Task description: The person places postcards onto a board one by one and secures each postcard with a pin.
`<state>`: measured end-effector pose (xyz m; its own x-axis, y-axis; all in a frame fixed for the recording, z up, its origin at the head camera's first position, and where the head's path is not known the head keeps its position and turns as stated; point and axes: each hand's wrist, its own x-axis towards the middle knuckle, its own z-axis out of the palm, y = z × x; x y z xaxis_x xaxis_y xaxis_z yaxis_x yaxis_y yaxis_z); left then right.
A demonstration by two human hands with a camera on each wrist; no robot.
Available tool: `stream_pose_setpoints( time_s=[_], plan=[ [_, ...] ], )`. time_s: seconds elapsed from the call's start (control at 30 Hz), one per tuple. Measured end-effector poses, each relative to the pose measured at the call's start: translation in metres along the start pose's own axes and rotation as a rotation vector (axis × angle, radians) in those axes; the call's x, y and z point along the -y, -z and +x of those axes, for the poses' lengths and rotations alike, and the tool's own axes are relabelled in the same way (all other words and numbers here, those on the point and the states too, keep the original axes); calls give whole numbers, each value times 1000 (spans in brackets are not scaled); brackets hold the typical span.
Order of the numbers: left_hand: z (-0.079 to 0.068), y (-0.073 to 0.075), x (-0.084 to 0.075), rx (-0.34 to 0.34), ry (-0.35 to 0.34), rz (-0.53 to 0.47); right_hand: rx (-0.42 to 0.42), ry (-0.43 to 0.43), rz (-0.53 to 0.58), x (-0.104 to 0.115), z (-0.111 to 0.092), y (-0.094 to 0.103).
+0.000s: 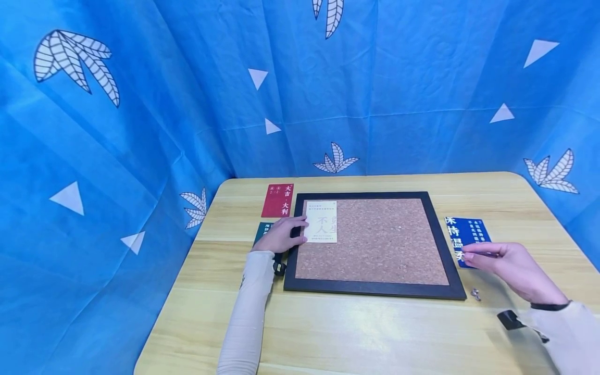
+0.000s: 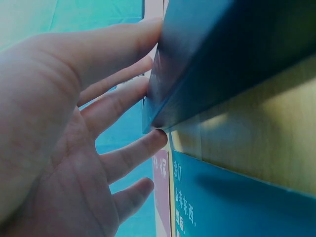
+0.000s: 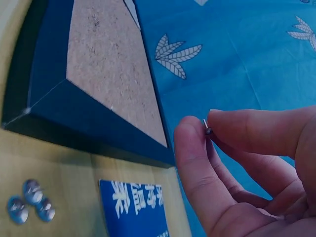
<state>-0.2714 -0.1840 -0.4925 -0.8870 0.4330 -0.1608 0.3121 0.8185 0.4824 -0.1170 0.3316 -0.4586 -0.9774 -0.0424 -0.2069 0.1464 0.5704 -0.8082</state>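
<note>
A cream card [image 1: 321, 222] with pale printed characters lies at the left side of a black-framed cork board [image 1: 375, 245]. My left hand [image 1: 279, 234] reaches over the frame's left edge, its fingertips at the card's left edge. In the left wrist view its fingers [image 2: 123, 101] are spread and fairly straight. To the right of the board, my right hand [image 1: 520, 271] is raised over a blue card [image 1: 474, 232]. Between thumb and forefinger it pinches a small metal thumbtack [image 3: 208, 129], pin pointing up in the right wrist view.
Three shiny thumbtacks [image 3: 33, 191] lie on the wooden table [image 1: 365, 333] by the board's near right corner. A red card [image 1: 277, 200] and a partly hidden green card [image 2: 237, 207] lie left of the board. Blue patterned cloth [image 1: 300, 94] hangs behind and at the left.
</note>
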Motion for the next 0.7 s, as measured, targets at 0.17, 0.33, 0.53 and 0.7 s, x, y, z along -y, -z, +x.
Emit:
stream_pose_setpoints(
  time_s=[0.17,0.33,0.53,0.7],
  plan=[
    [0,0,-1,2,5,1,17,20,9,7,6,-3],
    [1,-1,0,5,7,1,9,38,39,14,15,-8],
    [2,-2,1,4,7,11,15,37,59,25,21,-12],
    [1,0,0,1,-1,7,24,57,70,32,27,-14]
  ],
)
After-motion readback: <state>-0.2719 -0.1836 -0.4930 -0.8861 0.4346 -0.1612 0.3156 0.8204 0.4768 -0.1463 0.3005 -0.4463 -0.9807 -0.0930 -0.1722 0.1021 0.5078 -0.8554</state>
